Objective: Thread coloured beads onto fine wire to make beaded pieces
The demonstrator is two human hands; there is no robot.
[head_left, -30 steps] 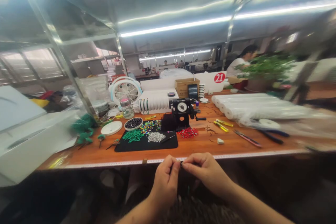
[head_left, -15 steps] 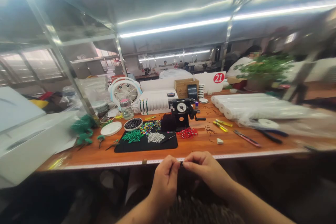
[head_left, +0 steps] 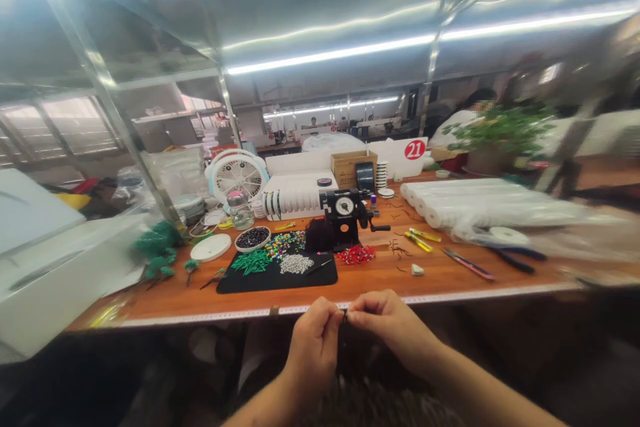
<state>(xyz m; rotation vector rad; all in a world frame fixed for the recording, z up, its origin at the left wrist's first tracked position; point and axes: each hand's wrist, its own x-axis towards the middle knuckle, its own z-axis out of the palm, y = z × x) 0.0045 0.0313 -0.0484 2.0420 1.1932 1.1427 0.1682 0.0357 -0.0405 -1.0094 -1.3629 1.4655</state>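
Just off the table's front edge, my left hand and my right hand meet at the fingertips. Both are pinched around a small dark piece, too small to make out. Behind them on the table lies a black mat with green pieces, silver beads and multicoloured beads. A round dish of dark beads sits at the mat's back left. Red pieces lie right of the mat, in front of a black hand-cranked device with a dial.
White rolls, yellow cutters, a pink-handled tool and dark-handled pliers lie on the right. At the left are a white box, green bundles, a white lid and a fan. A person sits beyond.
The view has shifted very slightly. Both hands keep the same pinch at nearly the same place, and a little more of the dark piece shows between the fingertips.
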